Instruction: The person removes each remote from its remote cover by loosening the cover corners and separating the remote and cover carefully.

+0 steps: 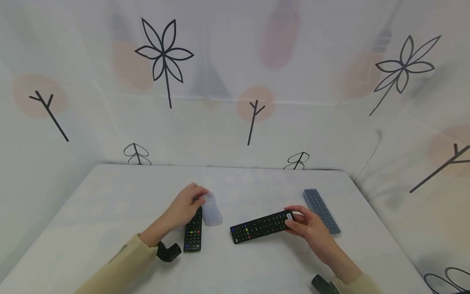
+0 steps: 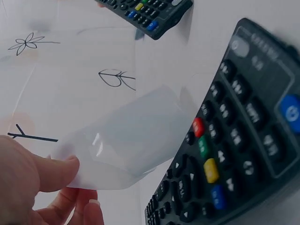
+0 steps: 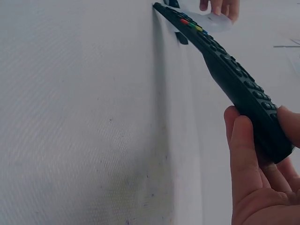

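Note:
My left hand (image 1: 186, 204) pinches one end of a translucent plastic sleeve (image 1: 212, 211) between thumb and fingers. In the left wrist view the sleeve (image 2: 129, 138) looks flat and see-through. Beside it, partly under the left hand, a black remote control (image 1: 193, 233) lies buttons up on the table. My right hand (image 1: 312, 228) grips the near end of a second black remote control (image 1: 253, 228), thumb on the button side and fingers beneath. That remote (image 3: 234, 79) points left, tilted, its keys facing up in the head view.
A remote in a bluish translucent cover (image 1: 321, 211) lies at the right, just beyond the right hand. The white table (image 1: 249, 185) meets a patterned cloth backdrop (image 1: 220, 134) at its back edge. Dark wrist camera mounts (image 1: 169, 252) sit at both sleeves.

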A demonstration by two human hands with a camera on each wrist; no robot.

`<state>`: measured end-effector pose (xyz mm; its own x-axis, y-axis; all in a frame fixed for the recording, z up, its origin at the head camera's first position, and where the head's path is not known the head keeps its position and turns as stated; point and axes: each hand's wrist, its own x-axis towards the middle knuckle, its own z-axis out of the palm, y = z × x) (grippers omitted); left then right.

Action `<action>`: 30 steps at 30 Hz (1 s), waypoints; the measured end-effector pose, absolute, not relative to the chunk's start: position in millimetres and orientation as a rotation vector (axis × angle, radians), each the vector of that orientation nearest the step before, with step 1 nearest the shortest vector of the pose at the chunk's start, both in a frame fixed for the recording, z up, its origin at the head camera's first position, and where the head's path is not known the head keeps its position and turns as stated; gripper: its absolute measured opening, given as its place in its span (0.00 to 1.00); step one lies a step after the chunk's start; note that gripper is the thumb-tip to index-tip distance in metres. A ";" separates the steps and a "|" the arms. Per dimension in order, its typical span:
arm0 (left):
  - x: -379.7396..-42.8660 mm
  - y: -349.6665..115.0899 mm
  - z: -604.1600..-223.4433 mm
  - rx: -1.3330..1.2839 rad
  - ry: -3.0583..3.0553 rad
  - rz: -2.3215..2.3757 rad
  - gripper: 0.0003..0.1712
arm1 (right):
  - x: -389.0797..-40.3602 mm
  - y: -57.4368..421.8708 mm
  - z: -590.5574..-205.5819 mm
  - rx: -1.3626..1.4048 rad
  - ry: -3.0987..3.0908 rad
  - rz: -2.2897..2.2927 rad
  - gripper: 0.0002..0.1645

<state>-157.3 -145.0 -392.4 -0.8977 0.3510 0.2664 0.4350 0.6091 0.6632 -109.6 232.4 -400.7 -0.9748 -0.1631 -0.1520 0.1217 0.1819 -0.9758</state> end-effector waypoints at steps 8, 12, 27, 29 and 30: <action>-168.7 -139.7 -395.3 -0.520 -2.743 -1.176 0.09 | -114.2 226.0 -402.0 0.080 2.263 -1.855 0.34; -172.0 -139.6 -396.2 -0.436 -2.738 -1.222 0.08 | -117.8 222.2 -403.8 0.158 2.286 -1.858 0.32; -178.3 -141.2 -392.4 -0.396 -2.767 -1.196 0.07 | -130.0 206.9 -404.9 0.057 2.346 -1.895 0.24; -179.4 -140.6 -391.9 -0.408 -2.796 -1.202 0.07 | -132.4 203.2 -405.3 0.048 2.335 -1.899 0.24; -179.8 -140.3 -391.9 -0.416 -2.812 -1.205 0.07 | -133.9 201.2 -405.8 0.046 2.324 -1.907 0.24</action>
<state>-179.8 -140.3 -391.9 -0.9623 0.2239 0.1542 0.2661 0.6593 0.7032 -133.9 201.2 -405.8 -0.9904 -0.0618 -0.1235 0.1091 0.1985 -0.9740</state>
